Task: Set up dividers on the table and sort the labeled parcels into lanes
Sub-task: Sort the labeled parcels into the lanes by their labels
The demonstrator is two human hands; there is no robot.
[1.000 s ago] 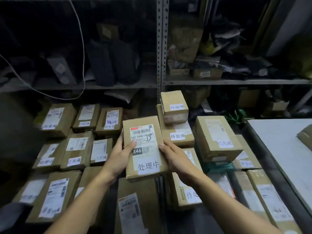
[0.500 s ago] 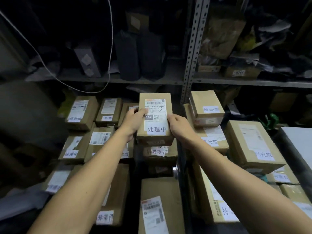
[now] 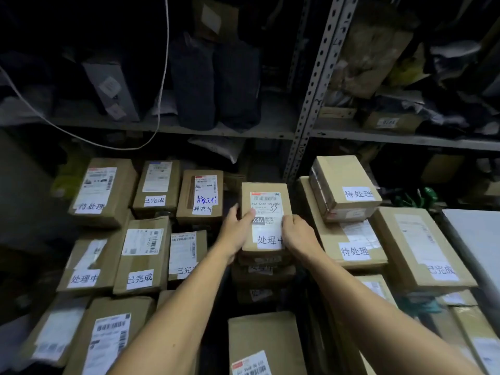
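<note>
- I hold the X46 parcel point(image 3: 266, 220) between both hands, out ahead of me at the middle of the spread of boxes
- My left hand point(image 3: 238, 234) clasps its left edge, thumb lying over the shipping label; my right hand point(image 3: 299, 235) clasps the right edge, thumb on the label's margin
- Its long axis runs away from me, label up and readable from my side, with the handwritten status slip at the near end
- It sits on, or just above, a short stack of parcels point(image 3: 261, 274) directly beneath; I cannot tell whether it already rests there
- Both hands are equally close, one on each long side, so it can go straight down between them
- My guess: the stack below must stay square under it, since the leaning pile point(image 3: 349, 234) stands just beside on the right
</note>
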